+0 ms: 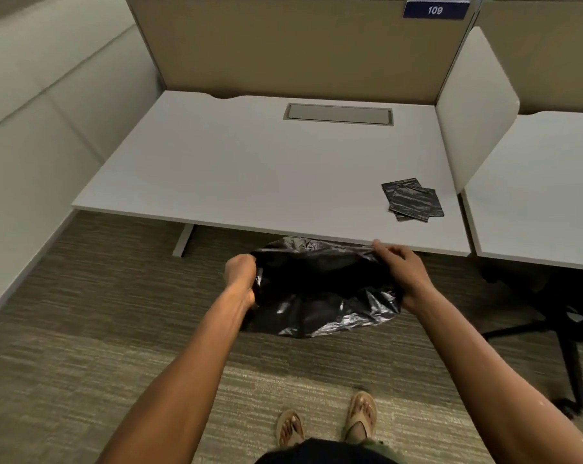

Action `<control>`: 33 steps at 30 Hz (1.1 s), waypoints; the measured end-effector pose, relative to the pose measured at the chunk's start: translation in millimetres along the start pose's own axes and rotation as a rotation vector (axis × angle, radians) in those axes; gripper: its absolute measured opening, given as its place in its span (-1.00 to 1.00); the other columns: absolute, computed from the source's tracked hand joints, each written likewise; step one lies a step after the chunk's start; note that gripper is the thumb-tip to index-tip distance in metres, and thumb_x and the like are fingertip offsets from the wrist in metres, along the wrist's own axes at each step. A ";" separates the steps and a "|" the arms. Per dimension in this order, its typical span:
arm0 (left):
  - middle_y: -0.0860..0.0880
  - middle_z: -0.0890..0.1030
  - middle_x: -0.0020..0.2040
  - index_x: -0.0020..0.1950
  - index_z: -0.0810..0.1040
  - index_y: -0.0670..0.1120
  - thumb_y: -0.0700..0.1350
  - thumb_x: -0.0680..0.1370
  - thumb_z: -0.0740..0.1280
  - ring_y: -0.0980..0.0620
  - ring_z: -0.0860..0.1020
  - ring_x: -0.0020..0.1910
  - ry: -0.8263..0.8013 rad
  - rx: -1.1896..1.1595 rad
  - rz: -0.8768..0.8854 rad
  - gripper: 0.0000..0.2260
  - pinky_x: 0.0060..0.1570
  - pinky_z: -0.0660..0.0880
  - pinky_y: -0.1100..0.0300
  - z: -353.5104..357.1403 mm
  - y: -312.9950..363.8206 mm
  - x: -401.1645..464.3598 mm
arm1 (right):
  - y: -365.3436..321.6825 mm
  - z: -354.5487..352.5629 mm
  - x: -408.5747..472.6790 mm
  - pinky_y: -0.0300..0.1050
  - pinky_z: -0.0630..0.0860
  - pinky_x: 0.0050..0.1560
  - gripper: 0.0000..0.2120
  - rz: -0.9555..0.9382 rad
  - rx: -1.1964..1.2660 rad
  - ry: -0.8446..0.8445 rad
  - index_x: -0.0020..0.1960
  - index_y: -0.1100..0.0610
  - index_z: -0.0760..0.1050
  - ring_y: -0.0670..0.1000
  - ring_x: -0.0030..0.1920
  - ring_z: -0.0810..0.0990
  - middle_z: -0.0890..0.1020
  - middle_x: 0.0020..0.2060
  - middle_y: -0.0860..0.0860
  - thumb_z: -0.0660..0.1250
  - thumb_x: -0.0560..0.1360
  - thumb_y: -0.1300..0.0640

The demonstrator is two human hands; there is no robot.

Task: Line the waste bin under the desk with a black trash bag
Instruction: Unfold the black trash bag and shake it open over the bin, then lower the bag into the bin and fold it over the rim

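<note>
Black trash bag (320,289) is what we see in the middle of the view, held in the air in front of the near edge of the white desk (250,169), over the carpet (82,329). Its mouth is pulled wide between two hands, and the top rim of the bag reaches just under the near edge of the desk. The lower part hangs down crumpled and shines a little.

The left hand (240,274) is closed in a fist on the left side of the bag rim. The right hand (402,267) grips the right side of the rim, with the thumb (380,246) on top and the other fingers curled under the plastic. Both forearms are bare and stretched forward.

We cannot see the waste bin itself; if it stands under the desk, the bag and the desktop hide it.

Near the front right corner of the desk lies a small stack of folded black bags (413,199), flat on the surface. A grey cable cover (338,113) sits in the desktop near its far edge. On the partition behind the desk there is a blue label (435,10) with the number 109. At the bottom we see two feet in sandals (360,416) on the carpet.
</note>
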State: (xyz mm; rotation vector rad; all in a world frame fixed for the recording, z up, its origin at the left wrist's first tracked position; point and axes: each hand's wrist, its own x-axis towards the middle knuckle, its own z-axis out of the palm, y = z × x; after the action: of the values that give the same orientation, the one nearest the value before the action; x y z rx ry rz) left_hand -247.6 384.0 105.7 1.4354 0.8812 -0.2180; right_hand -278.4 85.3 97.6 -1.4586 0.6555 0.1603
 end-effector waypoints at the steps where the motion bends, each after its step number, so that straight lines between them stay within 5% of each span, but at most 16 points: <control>1: -0.18 0.69 -0.09 -0.11 0.66 -0.16 -0.25 0.49 0.21 -0.12 0.65 -0.17 0.040 0.028 0.038 -0.79 -0.19 0.62 0.00 -0.8 0.2 -0.3 | 0.8 -3.2 0.7 -0.14 0.68 -0.25 -0.24 0.014 0.031 -0.038 0.30 0.03 0.54 0.08 0.05 0.68 0.66 0.19 0.08 0.62 0.24 -0.31; 3: -0.17 0.70 -0.10 -0.10 0.67 -0.16 -0.15 0.48 0.24 -0.08 0.61 -0.20 0.080 0.126 0.103 -0.78 -0.19 0.58 0.00 -4.2 -3.2 -4.5 | 6.8 -10.7 0.0 -0.01 0.70 -0.11 -0.11 0.039 -0.019 -0.163 0.45 -0.15 0.41 0.09 0.16 0.60 0.54 0.29 0.04 0.64 0.20 -0.33; 6: -0.11 0.71 -0.13 -0.09 0.70 -0.08 0.05 0.42 0.32 -0.06 0.61 -0.16 -0.040 0.205 0.054 -0.73 -0.15 0.52 0.04 -10.4 -10.4 -9.0 | 18.8 -12.7 -1.5 0.08 0.65 0.12 -0.20 0.041 -0.226 -0.358 0.43 -0.22 0.40 0.17 0.25 0.58 0.52 0.31 0.11 0.68 0.29 0.02; 8: -0.09 0.72 -0.14 -0.11 0.72 -0.07 0.13 0.39 0.39 -0.09 0.64 -0.14 -0.204 0.158 -0.028 -0.70 -0.12 0.54 0.07 -9.4 -2.2 -5.7 | 12.0 -4.9 2.0 0.00 0.67 0.03 -0.34 -0.034 -0.377 -0.312 0.39 -0.09 0.46 0.14 0.18 0.64 0.56 0.30 0.18 0.58 0.37 0.24; 11: -0.12 0.71 -0.14 -0.10 0.72 -0.10 0.08 0.49 0.42 -0.12 0.64 -0.15 -0.221 -0.005 0.044 -0.75 -0.11 0.52 0.06 2.6 26.0 2.7 | -25.7 14.9 1.8 0.08 0.68 0.09 -0.64 -0.153 -0.431 -0.078 0.26 0.01 0.56 0.11 0.05 0.69 0.66 0.18 0.17 0.43 0.49 0.21; 13: -0.04 0.67 -0.20 -0.09 0.71 -0.08 0.09 0.56 0.37 -0.03 0.61 -0.16 -0.139 0.009 0.244 -0.74 -0.15 0.49 0.15 11.5 45.4 -1.4 | -56.4 27.4 -5.2 -0.08 0.64 -0.01 -0.76 -0.344 -0.486 0.127 0.17 0.02 0.62 -0.04 -0.07 0.66 0.70 0.08 0.06 0.38 0.51 0.15; 16: 0.19 0.54 -0.31 -0.17 0.55 0.10 0.10 0.67 0.25 0.34 0.54 -0.32 0.094 0.141 0.880 -0.75 -0.30 0.35 0.46 13.3 52.9 -24.7 | -77.9 37.0 -30.2 -0.16 0.51 -0.10 -0.78 -0.793 -0.563 0.457 0.12 0.00 0.61 -0.13 -0.21 0.58 0.72 -0.08 -0.02 0.35 0.49 0.07; 18: 0.24 0.44 -0.28 -0.10 0.48 0.10 0.04 0.73 0.17 0.34 0.50 -0.28 0.155 0.177 1.281 -0.78 -0.24 0.33 0.53 5.1 29.2 -40.8 | -58.7 36.5 -44.9 -0.25 0.36 -0.07 -0.75 -1.084 -0.567 0.633 0.19 -0.01 0.59 -0.07 -0.11 0.57 0.71 -0.03 -0.01 0.31 0.54 0.07; 20: 0.18 0.50 -0.17 -0.01 0.53 -0.02 0.01 0.73 0.15 0.23 0.52 -0.26 0.114 0.333 1.432 -0.77 -0.19 0.42 0.44 -4.0 -16.9 -39.3 | -12.8 30.6 -53.3 -0.25 0.34 -0.04 -0.68 -1.220 -0.677 0.600 0.34 0.04 0.54 -0.01 0.05 0.55 0.65 0.09 0.02 0.20 0.65 0.02; 23: -0.14 0.73 -0.03 0.16 0.64 -0.11 -0.02 0.69 0.23 -0.16 0.70 -0.13 -0.093 0.891 1.109 -0.74 -0.17 0.63 0.03 -20.7 -98.2 -19.3 | 82.9 14.6 -53.5 -0.06 0.47 -0.13 -0.66 -0.893 -1.131 0.106 0.31 0.04 0.56 0.17 0.06 0.65 0.69 0.08 0.11 0.19 0.64 -0.07; 25: -0.08 0.75 -0.05 0.16 0.65 -0.02 -0.02 0.67 0.25 -0.06 0.70 -0.14 -0.205 0.983 0.856 -0.80 -0.13 0.64 -0.02 -27.4 -128.1 -8.0 | 128.9 2.1 -52.7 -0.04 0.46 -0.17 -0.64 -0.604 -1.217 -0.107 0.24 -0.03 0.60 0.23 0.00 0.71 0.75 -0.03 0.12 0.14 0.64 -0.13; 28: -0.02 0.73 -0.11 0.15 0.64 0.00 -0.10 0.66 0.27 0.09 0.63 -0.21 -0.098 0.799 0.839 -0.83 -0.20 0.63 0.07 -24.8 -124.2 -2.1 | 139.9 -6.5 -50.3 -0.05 0.55 -0.16 -0.67 -0.537 -1.038 0.058 0.33 -0.14 0.60 0.12 -0.04 0.75 0.79 -0.05 0.04 0.18 0.67 -0.13; 33: 0.10 0.60 -0.23 0.05 0.61 -0.02 -0.14 0.67 0.26 0.21 0.54 -0.31 0.034 0.591 0.753 -0.87 -0.37 0.39 0.45 -10.6 -95.6 5.0 | 98.4 -2.1 -31.1 -0.08 0.54 0.08 -0.69 -0.439 -0.578 0.201 0.18 -0.02 0.68 -0.05 0.06 0.66 0.75 0.05 -0.04 0.18 0.68 -0.03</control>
State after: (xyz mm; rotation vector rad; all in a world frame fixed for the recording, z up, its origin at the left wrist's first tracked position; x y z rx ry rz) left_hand -307.8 378.7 30.7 2.2248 0.2467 0.1332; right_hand -352.0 105.5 28.2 -2.1613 0.4478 -0.1564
